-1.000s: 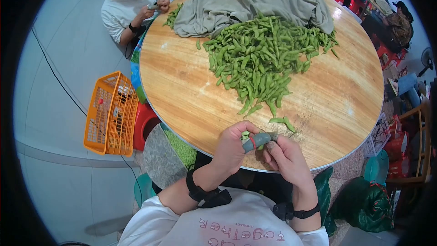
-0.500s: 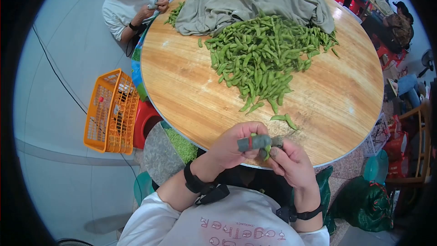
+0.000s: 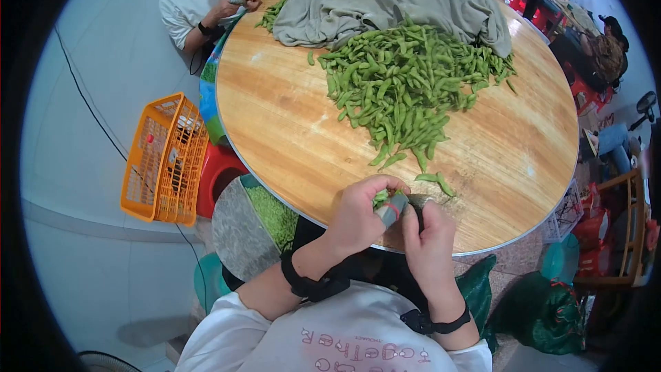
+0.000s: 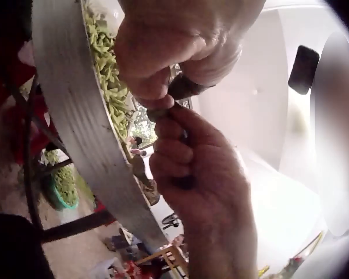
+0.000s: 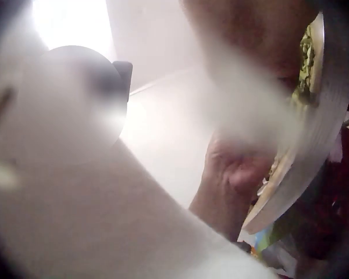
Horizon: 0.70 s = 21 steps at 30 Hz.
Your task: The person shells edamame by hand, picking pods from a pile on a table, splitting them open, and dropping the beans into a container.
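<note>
Both hands meet above the near table edge. In the head view, the left hand [image 3: 354, 217] curls round green pods or beans [image 3: 380, 198]; a grey covering [image 3: 391, 211] with a red band is on one of its digits. The right hand [image 3: 432, 238] touches it from the right, fingers bent, with dark grey coverings at the tips; whether it pinches anything is hidden. The left wrist view shows the left hand [image 4: 189, 46] above the right hand [image 4: 206, 168], fingertips together. A heap of green pods [image 3: 406, 89] lies beyond, with a few loose pods [image 3: 437, 181] nearer.
A grey cloth [image 3: 392, 0] covers the heap's back on the round wooden table [image 3: 275, 117]. At left are an orange basket [image 3: 165, 158], a red stool [image 3: 220, 172] and a container of green beans [image 3: 272, 213]. Another person [image 3: 206, 0] sits at the far left.
The green piece seen between the hands half a second ago no longer shows there. The right hand has turned more upright, and green shows again inside the left hand. The view has shifted slightly.
</note>
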Tool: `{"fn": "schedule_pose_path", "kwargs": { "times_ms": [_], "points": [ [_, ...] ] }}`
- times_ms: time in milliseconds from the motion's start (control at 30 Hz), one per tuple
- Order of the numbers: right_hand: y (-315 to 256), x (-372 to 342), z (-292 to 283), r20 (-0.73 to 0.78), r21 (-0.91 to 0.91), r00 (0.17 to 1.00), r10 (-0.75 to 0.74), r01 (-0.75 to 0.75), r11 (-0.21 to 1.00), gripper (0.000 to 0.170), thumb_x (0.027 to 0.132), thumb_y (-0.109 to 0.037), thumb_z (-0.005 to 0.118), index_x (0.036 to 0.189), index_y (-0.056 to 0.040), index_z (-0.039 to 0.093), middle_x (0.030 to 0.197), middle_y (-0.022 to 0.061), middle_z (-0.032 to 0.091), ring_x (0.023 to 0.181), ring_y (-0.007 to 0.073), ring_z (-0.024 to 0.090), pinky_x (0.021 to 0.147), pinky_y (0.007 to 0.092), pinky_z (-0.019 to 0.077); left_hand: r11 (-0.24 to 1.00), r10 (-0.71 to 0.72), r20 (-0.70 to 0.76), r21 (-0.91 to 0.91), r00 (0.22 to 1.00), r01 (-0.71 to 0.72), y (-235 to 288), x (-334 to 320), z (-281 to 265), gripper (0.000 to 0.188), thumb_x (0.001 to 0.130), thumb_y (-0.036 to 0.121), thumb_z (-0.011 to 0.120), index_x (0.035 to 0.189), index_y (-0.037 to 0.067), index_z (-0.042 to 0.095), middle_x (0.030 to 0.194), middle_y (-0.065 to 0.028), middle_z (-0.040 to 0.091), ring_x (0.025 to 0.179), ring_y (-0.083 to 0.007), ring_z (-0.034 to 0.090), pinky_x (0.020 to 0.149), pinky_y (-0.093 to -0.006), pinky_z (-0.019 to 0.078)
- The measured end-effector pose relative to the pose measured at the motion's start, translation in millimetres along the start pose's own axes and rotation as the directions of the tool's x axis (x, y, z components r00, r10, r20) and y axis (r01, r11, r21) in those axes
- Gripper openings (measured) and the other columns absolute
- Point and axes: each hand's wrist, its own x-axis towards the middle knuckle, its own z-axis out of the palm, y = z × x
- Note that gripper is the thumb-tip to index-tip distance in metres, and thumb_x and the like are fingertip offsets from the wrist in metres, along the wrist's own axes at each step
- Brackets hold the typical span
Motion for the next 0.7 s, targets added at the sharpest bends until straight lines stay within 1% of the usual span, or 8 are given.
{"fn": "schedule_pose_path", "kwargs": {
  "times_ms": [67,267,333,367,500,533,600,700],
  "points": [
    [-12,1,2,0.04,-0.316,0.993,-0.115,0.121,0.941,0.008,0.081,-0.007,0.058,0.08,0.0005,0.056,0.06,0.0163,0.056,0.049,0.0291,0.055,0.049,0.0354,0.0437,0.986,-0.103,0.0,-0.134,0.995,0.102,-5,4,-2,0.013,0.081,-0.001,0.051,0.09,0.001,0.059,0.074,0.0017,0.056,0.058,-0.0022,0.046,0.051,-0.0165,0.037],
    [8,28,-17,0.048,-0.158,0.991,-0.122,0.128,0.979,0.01,0.081,-0.011,0.058,0.087,-0.0034,0.058,0.062,0.0165,0.057,0.057,0.0328,0.059,0.051,0.0394,0.0448,0.865,-0.291,0.142,-0.383,0.946,0.324,-12,7,-26,0.016,0.079,-0.001,0.049,0.089,0.002,0.062,0.071,0.0025,0.056,0.057,-0.0022,0.046,0.05,-0.0161,0.0363],
    [15,39,-30,0.007,-0.733,1.0,0.013,-0.004,0.68,0.012,0.08,-0.015,0.059,0.086,-0.0048,0.059,0.064,0.0157,0.058,0.057,0.0325,0.059,0.05,0.0392,0.0452,0.867,-0.292,0.51,-0.215,0.809,0.449,-5,1,-32,0.018,0.078,-0.002,0.052,0.09,0.004,0.063,0.072,0.0026,0.057,0.059,-0.0032,0.049,0.052,-0.0165,0.0377],
    [18,42,-30,0.006,-0.734,1.0,0.015,-0.006,0.679,0.012,0.08,-0.015,0.059,0.086,-0.0048,0.059,0.064,0.0157,0.058,0.057,0.0325,0.059,0.05,0.0392,0.0452,0.904,-0.257,0.674,-0.087,0.693,0.42,-4,1,-37,0.019,0.077,-0.001,0.056,0.093,0.006,0.064,0.073,0.0025,0.058,0.062,-0.0035,0.05,0.055,-0.017,0.0392],
    [28,47,-29,0.043,-0.744,0.993,-0.114,0.108,0.66,0.013,0.079,-0.016,0.06,0.087,-0.0064,0.058,0.062,0.0148,0.058,0.055,0.0313,0.058,0.049,0.0395,0.0446,1.0,0.004,0.415,-0.005,0.91,-0.002,-13,-1,-21,0.018,0.077,0.002,0.061,0.094,0.005,0.064,0.073,0.0022,0.057,0.061,-0.0029,0.049,0.054,-0.0171,0.0385],
    [29,47,-29,0.028,-0.728,0.994,-0.102,0.09,0.679,0.012,0.078,-0.015,0.06,0.087,-0.007,0.058,0.062,0.0143,0.058,0.055,0.0309,0.058,0.049,0.0396,0.0445,1.0,0.003,0.414,-0.005,0.91,-0.001,-10,0,-19,0.018,0.077,0.002,0.061,0.094,0.005,0.064,0.073,0.0022,0.057,0.061,-0.0029,0.049,0.054,-0.0171,0.0385],
    [25,46,-26,0.083,-0.752,0.989,-0.122,0.142,0.644,0.012,0.078,-0.015,0.06,0.087,-0.0073,0.058,0.062,0.0139,0.058,0.056,0.0309,0.058,0.049,0.0397,0.0445,0.845,-0.358,0.29,-0.304,0.887,0.44,-2,3,-18,0.017,0.08,0.005,0.06,0.097,0.003,0.063,0.072,0.0026,0.056,0.062,-0.0019,0.047,0.054,-0.0153,0.0363],
    [29,45,-23,0.109,-0.773,0.983,-0.148,0.178,0.609,0.012,0.079,-0.014,0.06,0.088,-0.0063,0.058,0.062,0.0138,0.058,0.055,0.0291,0.059,0.048,0.0391,0.0446,0.79,-0.366,0.229,-0.435,0.902,0.431,-4,7,-13,0.019,0.085,0.007,0.056,0.102,0.002,0.06,0.075,0.003,0.055,0.064,-0.001,0.046,0.054,-0.0139,0.0342]
  ]
}}
